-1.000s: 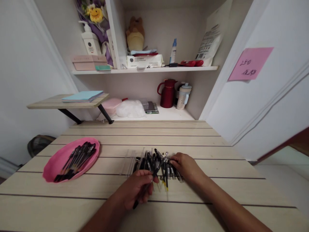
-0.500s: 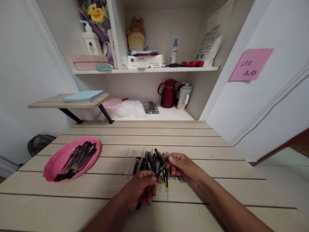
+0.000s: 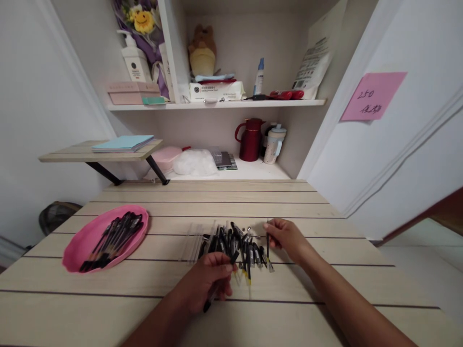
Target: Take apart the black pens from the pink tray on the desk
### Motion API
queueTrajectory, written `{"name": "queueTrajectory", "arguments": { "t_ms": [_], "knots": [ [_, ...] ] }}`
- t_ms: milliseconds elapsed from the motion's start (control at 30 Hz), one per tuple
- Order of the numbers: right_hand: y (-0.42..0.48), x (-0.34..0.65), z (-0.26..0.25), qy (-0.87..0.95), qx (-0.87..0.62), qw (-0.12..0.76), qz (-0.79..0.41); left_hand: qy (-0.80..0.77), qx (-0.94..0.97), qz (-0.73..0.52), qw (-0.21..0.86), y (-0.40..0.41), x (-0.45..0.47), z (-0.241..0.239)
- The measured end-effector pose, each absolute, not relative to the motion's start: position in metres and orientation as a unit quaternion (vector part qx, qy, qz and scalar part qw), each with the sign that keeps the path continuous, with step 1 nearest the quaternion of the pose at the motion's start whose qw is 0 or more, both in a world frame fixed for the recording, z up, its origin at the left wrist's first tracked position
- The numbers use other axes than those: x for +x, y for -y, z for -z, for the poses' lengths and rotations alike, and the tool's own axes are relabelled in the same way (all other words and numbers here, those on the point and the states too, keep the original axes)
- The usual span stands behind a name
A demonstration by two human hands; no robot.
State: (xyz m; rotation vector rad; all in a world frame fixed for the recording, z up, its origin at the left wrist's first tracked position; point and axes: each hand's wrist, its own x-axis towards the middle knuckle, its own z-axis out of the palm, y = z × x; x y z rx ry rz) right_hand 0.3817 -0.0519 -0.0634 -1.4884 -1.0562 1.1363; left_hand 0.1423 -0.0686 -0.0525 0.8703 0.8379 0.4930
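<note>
My left hand (image 3: 213, 279) is closed around a black pen (image 3: 213, 295), which slants with its dark lower end sticking out below the fingers. Over to the right, my right hand (image 3: 284, 236) pinches a thin dark pen part (image 3: 267, 248) between thumb and fingertips. It hangs almost upright over small pieces on the table; its exact kind is unclear. Between the hands lies a heap of black pen parts (image 3: 224, 241), including refills with yellow ends (image 3: 249, 274). Clear tubes (image 3: 195, 241) lie at its left, and small silvery tips (image 3: 248, 231) at its back right.
A pink oval tray (image 3: 77, 246) at the left holds several black pens (image 3: 117, 241). Behind it stands a small raised shelf (image 3: 68, 153) with blue paper (image 3: 123, 143). A cabinet with a red jug (image 3: 250, 140) and a light cup (image 3: 273, 147) borders the table's back edge.
My right hand has moved away from the pen in my left hand, to the right, and now holds a thin dark part upright. My left hand has stayed nearly in place.
</note>
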Motion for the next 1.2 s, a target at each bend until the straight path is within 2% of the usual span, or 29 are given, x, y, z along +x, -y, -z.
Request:
{"name": "queueTrajectory", "arguments": {
  "t_ms": [167,333,500,633,733,867,1200],
  "knots": [
    [0.051,0.358,0.073,0.509,-0.642,0.388,-0.423,-0.389,0.404,-0.256,0.787,0.07,0.143,0.053],
    [0.051,0.361,0.067,0.577,-0.682,0.331,-0.304,-0.394,0.41,-0.25,0.784,0.07,0.143,0.054],
    [0.048,0.374,0.065,0.59,-0.693,0.314,-0.269,-0.388,0.404,-0.251,0.79,0.071,0.145,0.058],
    [0.048,0.378,0.063,0.535,-0.687,0.372,-0.322,-0.391,0.401,-0.249,0.79,0.073,0.148,0.057],
    [0.056,0.368,0.056,0.501,-0.618,0.415,-0.442,-0.392,0.403,-0.258,0.786,0.073,0.152,0.055],
    [0.071,0.342,0.047,0.503,-0.487,0.39,-0.598,-0.396,0.4,-0.275,0.78,0.073,0.157,0.054],
    [0.074,0.327,0.054,0.45,-0.467,0.472,-0.596,-0.447,0.442,-0.266,0.731,0.073,0.16,0.056]
  ]
}}
